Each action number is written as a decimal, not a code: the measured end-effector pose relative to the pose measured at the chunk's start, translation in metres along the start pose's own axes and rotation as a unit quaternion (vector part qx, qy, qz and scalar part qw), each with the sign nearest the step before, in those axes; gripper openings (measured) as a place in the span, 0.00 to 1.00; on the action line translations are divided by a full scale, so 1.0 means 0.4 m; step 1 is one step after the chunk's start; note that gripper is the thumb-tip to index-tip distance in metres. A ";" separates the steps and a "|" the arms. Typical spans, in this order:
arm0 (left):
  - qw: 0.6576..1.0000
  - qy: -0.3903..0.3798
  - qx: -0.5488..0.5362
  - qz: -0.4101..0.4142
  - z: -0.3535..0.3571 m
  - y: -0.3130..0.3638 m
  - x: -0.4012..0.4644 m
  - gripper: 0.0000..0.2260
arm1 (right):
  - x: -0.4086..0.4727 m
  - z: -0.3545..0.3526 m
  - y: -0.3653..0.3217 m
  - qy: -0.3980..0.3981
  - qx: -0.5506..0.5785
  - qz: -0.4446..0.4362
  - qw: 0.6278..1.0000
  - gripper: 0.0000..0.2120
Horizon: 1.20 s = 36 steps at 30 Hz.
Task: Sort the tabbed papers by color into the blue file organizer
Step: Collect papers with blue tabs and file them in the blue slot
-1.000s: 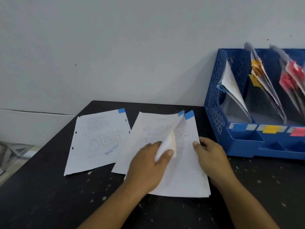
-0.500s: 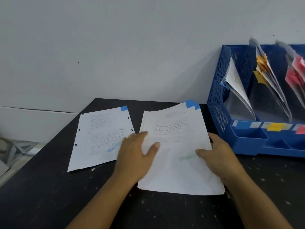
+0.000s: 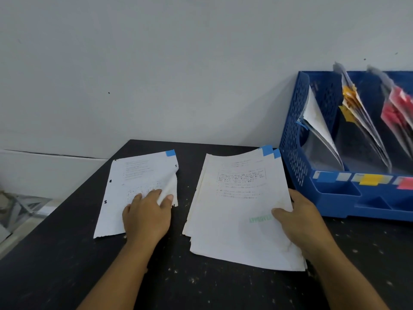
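A single blue-tabbed sheet [image 3: 134, 189] lies at the left of the black table. My left hand [image 3: 147, 213] rests on it and pinches its right edge, which curls up. A small stack of blue-tabbed papers [image 3: 234, 211] lies in the middle; my right hand [image 3: 299, 224] grips its right edge, thumb on top. The blue file organizer [image 3: 295, 135] stands at the right against the wall. Its left slot holds blue-tabbed papers [image 3: 315, 115], the middle slot yellow-tabbed papers [image 3: 353, 104], the right slot red-tabbed papers [image 3: 397, 108].
The black table [image 3: 201, 283] is speckled with pale flecks. Its left edge runs diagonally, with the floor below. A white wall stands right behind the table and the organizer. Colored labels [image 3: 368, 179] mark the organizer's front.
My left hand let go of the stack and moved left onto the single sheet, lifting its right edge. My right hand now grips the stack's right edge. The stack's top page has been laid flat.
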<state>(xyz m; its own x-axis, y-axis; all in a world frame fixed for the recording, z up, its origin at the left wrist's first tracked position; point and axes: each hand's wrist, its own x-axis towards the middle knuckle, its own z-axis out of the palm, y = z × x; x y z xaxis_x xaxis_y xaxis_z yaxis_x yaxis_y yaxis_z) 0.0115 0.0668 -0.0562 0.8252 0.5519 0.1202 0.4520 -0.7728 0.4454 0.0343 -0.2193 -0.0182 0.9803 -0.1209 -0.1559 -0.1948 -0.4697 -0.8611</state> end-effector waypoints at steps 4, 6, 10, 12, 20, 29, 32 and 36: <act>0.978 0.037 -0.204 0.038 -0.028 0.043 -0.036 0.17 | 0.001 0.008 0.005 -0.009 0.003 -0.012 1.000 0.21; 0.964 0.032 -0.247 0.088 -0.041 0.081 -0.073 0.16 | 0.000 0.015 0.006 -0.016 0.006 -0.018 1.000 0.20; 0.953 -0.068 -0.242 0.167 -0.012 0.138 -0.132 0.21 | 0.002 0.026 0.007 -0.027 0.028 -0.011 0.999 0.19; 0.948 -0.111 -0.231 0.187 0.010 0.157 -0.155 0.21 | 0.005 0.027 0.005 -0.034 0.043 0.000 0.999 0.18; 0.941 -0.230 -0.110 0.221 0.045 0.198 -0.222 0.28 | 0.003 0.027 -0.009 -0.055 0.130 0.030 0.990 0.10; 0.958 -0.096 -0.217 0.162 0.022 0.163 -0.163 0.28 | 0.010 0.022 0.010 -0.083 0.089 0.008 0.992 0.12; 0.958 -0.038 -0.280 0.052 -0.011 0.127 -0.098 0.32 | 0.004 0.018 0.010 -0.097 0.100 -0.015 0.990 0.13; 0.888 -0.100 -0.445 -0.055 -0.065 0.091 -0.059 0.40 | -0.013 0.015 -0.007 -0.117 0.138 -0.063 0.981 0.12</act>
<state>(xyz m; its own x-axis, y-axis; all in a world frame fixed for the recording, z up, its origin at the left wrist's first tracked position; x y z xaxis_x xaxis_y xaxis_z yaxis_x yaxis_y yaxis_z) 0.0000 0.0338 -0.0197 0.8767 0.4730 -0.0872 0.1596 -0.1150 0.9805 0.0300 -0.2120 -0.0177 0.9828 0.1417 -0.1182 -0.0871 -0.2089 -0.9740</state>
